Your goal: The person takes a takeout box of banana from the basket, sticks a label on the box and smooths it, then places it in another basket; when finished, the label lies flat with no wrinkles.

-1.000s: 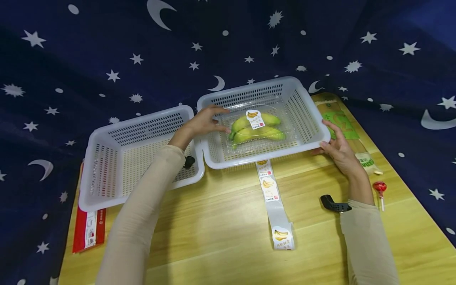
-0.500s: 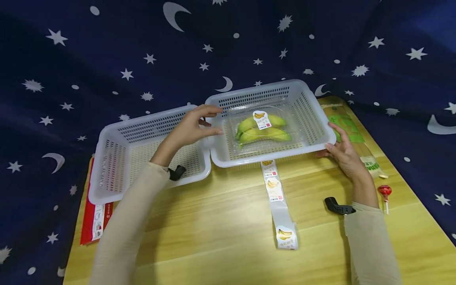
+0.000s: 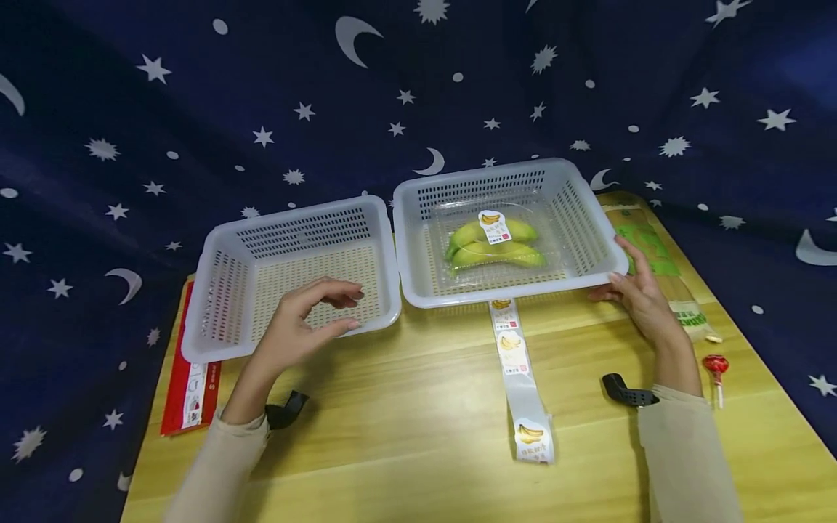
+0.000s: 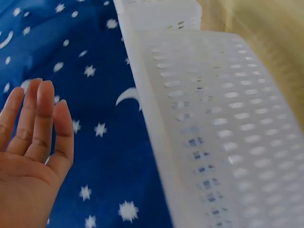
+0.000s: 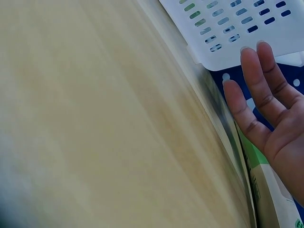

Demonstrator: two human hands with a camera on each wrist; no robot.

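In the head view a white perforated plastic basket (image 3: 413, 292) holds a clear clamshell box (image 3: 458, 211) with greenish bananas (image 3: 495, 255) inside. A round banana sticker (image 3: 493, 227) is on its lid. My right hand (image 3: 644, 294) holds this basket's front right corner, with the thumb on the rim and other fingers below it. My left hand (image 3: 297, 330) hovers over the front rim of a second white basket (image 3: 225, 240), fingers loosely curved and holding nothing. In the left wrist view, my left hand (image 4: 35, 142) has its fingers extended.
A strip of banana stickers (image 3: 523, 396) lies on the wooden table (image 3: 392, 436), its far end under the right basket. A red packet (image 3: 189, 392) lies at left. Green-printed packaging (image 3: 644, 243) and a red lollipop (image 3: 716, 365) lie at right. A starry cloth (image 3: 275, 87) hangs behind.
My left hand has drawn away from the banana box, moving left and toward me over the left basket's front. My right hand stays at the right basket's corner. The head view has shifted slightly.
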